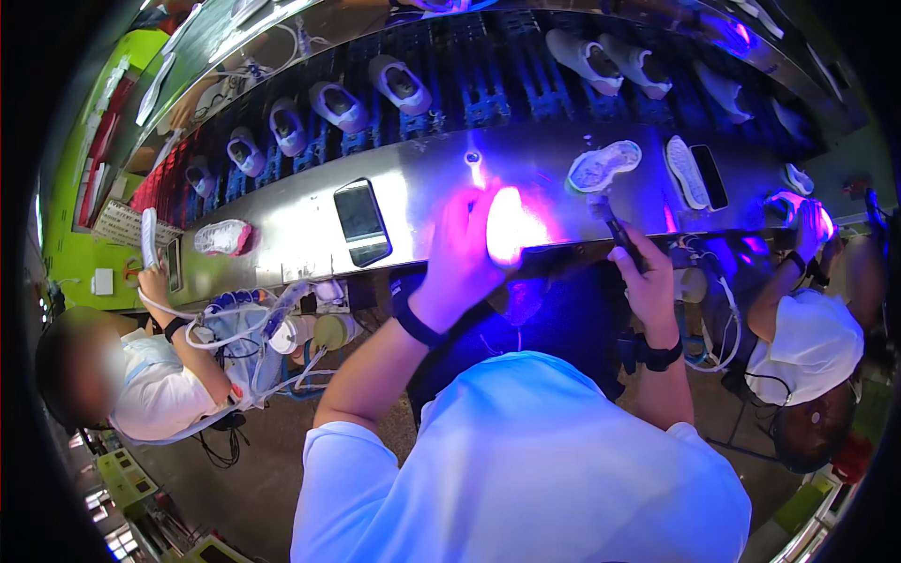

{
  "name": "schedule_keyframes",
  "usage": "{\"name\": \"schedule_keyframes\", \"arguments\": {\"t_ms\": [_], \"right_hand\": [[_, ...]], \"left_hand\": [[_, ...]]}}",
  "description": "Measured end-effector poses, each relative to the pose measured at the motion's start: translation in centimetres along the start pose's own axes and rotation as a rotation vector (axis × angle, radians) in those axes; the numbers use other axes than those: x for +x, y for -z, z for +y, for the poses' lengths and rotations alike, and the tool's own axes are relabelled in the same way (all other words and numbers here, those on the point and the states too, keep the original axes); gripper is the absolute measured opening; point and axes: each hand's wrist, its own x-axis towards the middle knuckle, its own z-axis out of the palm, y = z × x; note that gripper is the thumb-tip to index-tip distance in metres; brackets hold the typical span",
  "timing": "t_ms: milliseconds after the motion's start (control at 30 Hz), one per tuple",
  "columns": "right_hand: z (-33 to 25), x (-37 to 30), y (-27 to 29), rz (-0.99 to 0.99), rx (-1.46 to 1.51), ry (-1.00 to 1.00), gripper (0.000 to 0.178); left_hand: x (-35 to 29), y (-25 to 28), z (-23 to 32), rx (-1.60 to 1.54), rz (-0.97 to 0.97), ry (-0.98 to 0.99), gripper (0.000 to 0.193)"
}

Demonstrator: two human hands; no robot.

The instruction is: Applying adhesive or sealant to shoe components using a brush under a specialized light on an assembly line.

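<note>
At the bench (296, 235), left hand (462, 239) closed on a glaring white piece (507, 225), right hand (649, 281) round a dark tool (617, 232).

Violet-pink glare (540, 223) washed out the glowing white, rounded piece (507, 225) at the person's left hand (462, 246); the right hand (649, 284) partly hid a slim black-handled tool (618, 232).

We note the glowing piece (508, 228), white at its core and fringed with magenta, and the left hand (460, 242), washed violet. The tool (617, 228) is black-handled. We find the sole (603, 168) white with mottled bluish-grey patches, the worktop (300, 225) silver-grey, the slatted conveyor (483, 80) deep blue-black, its shoes (387, 79) pale lilac-grey, the wearer's shirt (563, 460) white, tinted blue, and the far-left panel (64, 225) lime green.
</note>
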Motion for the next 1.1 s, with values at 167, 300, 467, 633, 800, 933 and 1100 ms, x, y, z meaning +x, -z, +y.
{"name": "schedule_keyframes", "arguments": {"t_ms": [167,300,467,633,800,933,1100], "right_hand": [[2.3,1.5,-3.1,-0.15,-0.101,0.006,0.043],[3.4,3.7,-6.7,-0.291,-0.046,-0.075,0.042],[5.2,5.6,-10.2,-0.325,0.034,-0.148,0.041],[4.6,5.4,-10.8,-0.367,-0.097,-0.065,0.04],[4.3,3.1,-10.3,-0.415,0.041,-0.123,0.039],[4.7,2.4,-10.9,-0.383,0.075,-0.145,0.041],[4.7,0.1,-9.1,-0.464,0.07,-0.201,0.044]], "left_hand": [[-5.5,1.9,1.2,-0.007,-0.09,0.011,0.082],[-8.4,0.8,-0.4,0.011,-0.146,-0.029,0.078],[-10.0,-0.2,-2.7,-0.022,-0.242,-0.068,0.07],[-10.7,0.3,-3.1,-0.044,-0.261,-0.043,0.066],[-10.4,0.6,-3.2,-0.061,-0.265,-0.038,0.063],[-10.3,1.0,-3.4,-0.061,-0.293,-0.062,0.065],[-10.3,0.8,-3.1,-0.073,-0.303,-0.062,0.066]]}}
